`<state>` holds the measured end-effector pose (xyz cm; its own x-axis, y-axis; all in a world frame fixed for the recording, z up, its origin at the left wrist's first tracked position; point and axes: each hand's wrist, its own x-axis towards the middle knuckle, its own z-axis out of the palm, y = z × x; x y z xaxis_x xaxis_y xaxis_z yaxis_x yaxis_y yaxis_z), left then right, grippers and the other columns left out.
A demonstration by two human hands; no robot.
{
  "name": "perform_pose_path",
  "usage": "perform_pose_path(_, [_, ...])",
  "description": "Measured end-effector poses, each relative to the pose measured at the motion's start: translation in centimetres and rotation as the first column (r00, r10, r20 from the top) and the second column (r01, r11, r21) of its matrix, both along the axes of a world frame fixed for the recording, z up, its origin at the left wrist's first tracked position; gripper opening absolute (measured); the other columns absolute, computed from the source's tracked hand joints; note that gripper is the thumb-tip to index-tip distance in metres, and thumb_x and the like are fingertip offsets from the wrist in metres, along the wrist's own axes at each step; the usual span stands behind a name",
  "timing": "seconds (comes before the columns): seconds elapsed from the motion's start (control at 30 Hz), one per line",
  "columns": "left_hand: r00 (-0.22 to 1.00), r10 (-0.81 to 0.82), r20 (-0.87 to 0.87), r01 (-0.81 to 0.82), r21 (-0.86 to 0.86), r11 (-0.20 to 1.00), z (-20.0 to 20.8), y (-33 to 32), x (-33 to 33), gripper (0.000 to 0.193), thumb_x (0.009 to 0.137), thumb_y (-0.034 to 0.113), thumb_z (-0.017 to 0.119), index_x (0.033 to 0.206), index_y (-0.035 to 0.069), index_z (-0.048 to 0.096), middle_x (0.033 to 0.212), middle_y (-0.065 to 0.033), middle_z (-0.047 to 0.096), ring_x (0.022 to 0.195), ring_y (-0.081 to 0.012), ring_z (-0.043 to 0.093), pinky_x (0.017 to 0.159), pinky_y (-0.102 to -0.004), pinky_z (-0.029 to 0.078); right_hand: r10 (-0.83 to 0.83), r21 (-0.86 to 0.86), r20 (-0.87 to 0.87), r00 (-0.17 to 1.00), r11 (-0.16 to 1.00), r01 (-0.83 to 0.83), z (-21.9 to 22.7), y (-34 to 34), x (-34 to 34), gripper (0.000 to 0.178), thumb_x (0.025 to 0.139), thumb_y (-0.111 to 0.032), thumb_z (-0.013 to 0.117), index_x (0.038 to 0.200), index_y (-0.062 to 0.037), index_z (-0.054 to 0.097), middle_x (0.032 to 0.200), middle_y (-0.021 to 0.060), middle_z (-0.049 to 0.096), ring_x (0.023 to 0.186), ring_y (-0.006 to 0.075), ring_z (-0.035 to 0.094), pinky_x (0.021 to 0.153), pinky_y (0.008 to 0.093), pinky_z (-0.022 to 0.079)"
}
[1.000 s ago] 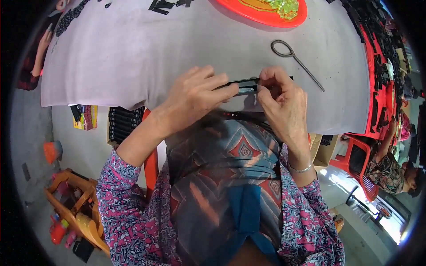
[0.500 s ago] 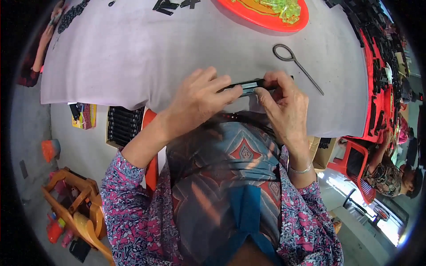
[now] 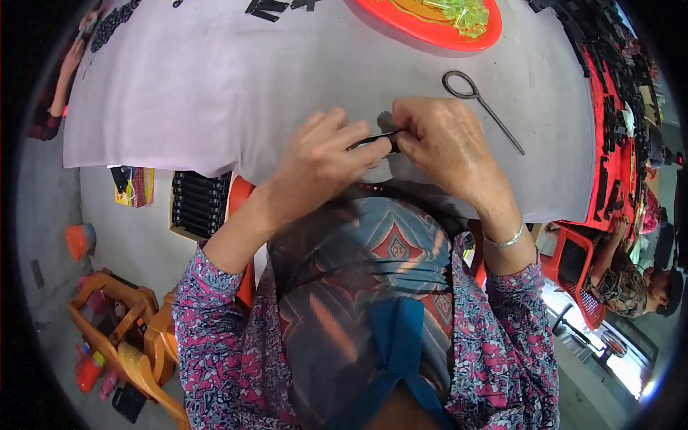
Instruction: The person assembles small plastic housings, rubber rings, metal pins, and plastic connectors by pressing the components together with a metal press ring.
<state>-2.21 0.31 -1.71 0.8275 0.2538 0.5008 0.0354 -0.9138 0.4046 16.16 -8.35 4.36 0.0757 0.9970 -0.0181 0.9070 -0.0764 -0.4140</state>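
My left hand (image 3: 326, 154) is closed on a slim black part (image 3: 374, 139), gripping it between thumb and fingers. Over the near edge of the cloth-covered table, my right hand (image 3: 448, 143) is curled with its fingertips at the part's right end. Those fingertips are turned away, so whether they pinch the part or something small is hidden. To the right of my right hand lies a metal rod with a ring-shaped end (image 3: 493, 118), apart from both hands.
Ahead stands a red tray (image 3: 469, 46) of yellow-green translucent pieces (image 3: 469, 18). Flat black pieces (image 3: 269, 8) lie at the far edge. A carton of black parts (image 3: 197, 204) is below left. A red chair (image 3: 570, 261) and another person (image 3: 623, 290) are at right; another person's arm (image 3: 66, 75) shows at left.
My right hand has moved left and turned over, its back now facing up, covering more of the black part. The shiny section seen before is hidden. My left hand has barely moved.
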Motion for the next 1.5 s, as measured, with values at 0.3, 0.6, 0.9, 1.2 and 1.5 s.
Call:
perform_pose_path(0.3, [0.999,-0.012,0.050,0.013,-0.018,1.000,-0.9,0.3,-0.2,0.026,0.072,0.017,0.077,0.096,0.014,0.068,0.092,-0.0001,0.062,0.085,-0.0215,0.058,0.076,-0.0357,0.046,0.017,-0.006,-0.049,0.999,1.000,-0.017,0.2,0.4,0.0,0.010,0.077,-0.006,0.062,0.085,-0.0016,0.067,0.077,0.0216,0.066,0.078,0.0425,0.065,0.067,0.0507,0.051])
perform_pose_path(0.6, [0.998,-0.055,0.018,0.056,-0.063,0.996,-1.0,0.5,-0.3,0.028,0.073,0.017,0.078,0.098,0.013,0.067,0.093,-0.0011,0.062,0.088,-0.0227,0.058,0.078,-0.0368,0.045,0.052,0.020,-0.022,0.998,0.998,-0.052,-0.1,0.4,0.2,0.010,0.078,-0.005,0.061,0.085,-0.0021,0.068,0.076,0.0215,0.066,0.077,0.0431,0.065,0.066,0.0515,0.050])
perform_pose_path(0.9, [0.996,-0.094,0.006,0.094,-0.044,0.995,-0.7,0.9,-0.1,0.026,0.075,0.015,0.076,0.099,0.011,0.068,0.089,-0.0028,0.060,0.085,-0.0242,0.058,0.075,-0.0365,0.047,0.076,-0.015,-0.020,0.997,0.997,-0.076,-0.6,0.7,0.4,0.009,0.077,-0.005,0.061,0.083,-0.0020,0.067,0.075,0.0216,0.066,0.077,0.0430,0.065,0.067,0.0525,0.050])
perform_pose_path(1.2, [0.993,-0.116,0.023,0.117,-0.082,0.990,-0.6,1.2,-0.1,0.026,0.075,0.012,0.076,0.100,0.008,0.067,0.089,-0.0060,0.060,0.082,-0.0277,0.056,0.073,-0.0381,0.049,0.167,0.094,-0.001,0.986,0.982,-0.166,-1.7,1.0,0.7,0.008,0.075,-0.005,0.063,0.080,-0.0015,0.057,0.071,0.0188,0.061,0.073,0.0421,0.060,0.062,0.0497,0.044])
perform_pose_path(1.5, [0.992,-0.125,0.021,0.126,-0.078,0.989,-0.5,1.0,-0.3,0.026,0.077,0.014,0.076,0.101,0.008,0.068,0.091,-0.0071,0.061,0.084,-0.0291,0.056,0.074,-0.0400,0.048,0.173,0.035,0.029,0.985,0.984,-0.174,-1.2,1.1,0.5,0.008,0.077,-0.007,0.064,0.082,-0.0037,0.059,0.073,0.0172,0.063,0.076,0.0406,0.062,0.065,0.0497,0.045])
